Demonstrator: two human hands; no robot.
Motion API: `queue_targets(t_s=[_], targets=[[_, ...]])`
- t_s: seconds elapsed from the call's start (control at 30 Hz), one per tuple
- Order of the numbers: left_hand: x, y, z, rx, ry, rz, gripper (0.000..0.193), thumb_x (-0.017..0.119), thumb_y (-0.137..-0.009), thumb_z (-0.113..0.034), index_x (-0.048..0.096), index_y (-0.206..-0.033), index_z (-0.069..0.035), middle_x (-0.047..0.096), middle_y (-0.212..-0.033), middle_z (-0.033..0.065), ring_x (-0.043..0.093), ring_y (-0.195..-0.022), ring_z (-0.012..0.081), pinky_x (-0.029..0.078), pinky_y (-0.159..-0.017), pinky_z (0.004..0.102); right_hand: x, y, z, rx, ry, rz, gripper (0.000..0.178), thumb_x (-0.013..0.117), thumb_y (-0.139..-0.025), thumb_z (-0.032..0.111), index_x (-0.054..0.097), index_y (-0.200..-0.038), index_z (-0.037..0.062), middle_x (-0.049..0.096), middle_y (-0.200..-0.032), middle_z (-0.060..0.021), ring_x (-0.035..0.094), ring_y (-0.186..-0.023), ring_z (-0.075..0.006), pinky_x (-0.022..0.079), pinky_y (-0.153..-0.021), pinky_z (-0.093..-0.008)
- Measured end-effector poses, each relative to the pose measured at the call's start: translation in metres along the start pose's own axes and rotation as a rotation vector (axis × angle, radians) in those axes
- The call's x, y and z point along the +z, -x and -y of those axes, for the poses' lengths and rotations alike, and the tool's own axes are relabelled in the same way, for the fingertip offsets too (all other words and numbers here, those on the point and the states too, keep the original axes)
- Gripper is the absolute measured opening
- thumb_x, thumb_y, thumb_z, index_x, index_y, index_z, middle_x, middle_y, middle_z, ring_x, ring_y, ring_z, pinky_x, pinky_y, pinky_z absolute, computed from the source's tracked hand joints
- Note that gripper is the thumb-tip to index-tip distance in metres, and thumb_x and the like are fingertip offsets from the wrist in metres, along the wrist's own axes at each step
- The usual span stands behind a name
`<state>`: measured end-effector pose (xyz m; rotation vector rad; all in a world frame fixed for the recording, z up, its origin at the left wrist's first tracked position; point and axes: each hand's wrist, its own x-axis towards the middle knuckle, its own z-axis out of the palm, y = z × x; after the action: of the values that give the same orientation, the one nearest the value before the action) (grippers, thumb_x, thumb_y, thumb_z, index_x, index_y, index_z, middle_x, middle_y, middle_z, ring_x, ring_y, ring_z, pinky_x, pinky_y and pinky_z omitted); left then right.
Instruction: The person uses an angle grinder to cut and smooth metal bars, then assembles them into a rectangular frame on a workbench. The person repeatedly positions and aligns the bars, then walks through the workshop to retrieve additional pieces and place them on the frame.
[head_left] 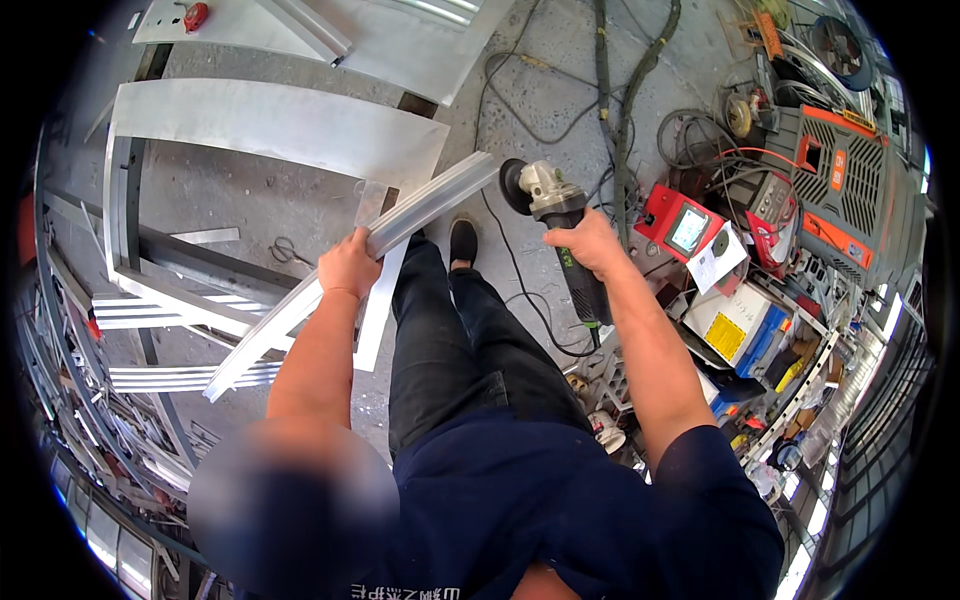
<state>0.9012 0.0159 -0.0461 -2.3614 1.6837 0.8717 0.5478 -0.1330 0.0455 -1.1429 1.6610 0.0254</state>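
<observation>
From where I stood, the left hand (pixel 348 266) was wrapped around a metal bar (pixel 436 200), which slanted over a pale frame (pixel 270 115), its far end pointing away from the body. The right hand (pixel 592 243) was clenched about a grinder (pixel 577 282), its dark disc (pixel 514 187) just beside that far end; I couldn't tell whether they touched. Scissors (pixel 286 250) lay on the floor (pixel 560 75) to the left, and a red box (pixel 661 212) with a lit screen stood to the right, near an orange-and-grey machine (pixel 838 150).
</observation>
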Motion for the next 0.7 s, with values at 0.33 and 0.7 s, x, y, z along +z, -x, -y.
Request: queue_targets(t_s=[0.33,0.7], targets=[[0.003,0.002,0.003,0.006,0.009,-0.004,0.024,0.062,-0.08,-0.025,0.058,-0.103,-0.017,0.07,-0.094,0.0084,0.067,-0.086,0.0314,0.052,-0.073,0.044,0.001,0.0,-0.006,0.087,-0.166,0.041,0.043,0.08,-0.063,0.018,0.064,-0.098,-0.0019,0.064,-0.081,-0.0064,0.058,-0.07,-0.0166,0.048,-0.064,-0.0322],[0.003,-0.001,0.002,0.006,-0.003,-0.006,0.023,0.061,-0.08,-0.025,0.058,-0.102,-0.017,0.07,-0.092,0.0086,0.067,-0.086,0.0318,0.052,-0.072,0.0445,-0.004,-0.009,-0.001,0.198,-0.228,0.163,0.04,0.081,-0.065,0.018,0.064,-0.096,-0.0009,0.062,-0.08,-0.0056,0.057,-0.071,-0.015,0.046,-0.063,-0.0324]])
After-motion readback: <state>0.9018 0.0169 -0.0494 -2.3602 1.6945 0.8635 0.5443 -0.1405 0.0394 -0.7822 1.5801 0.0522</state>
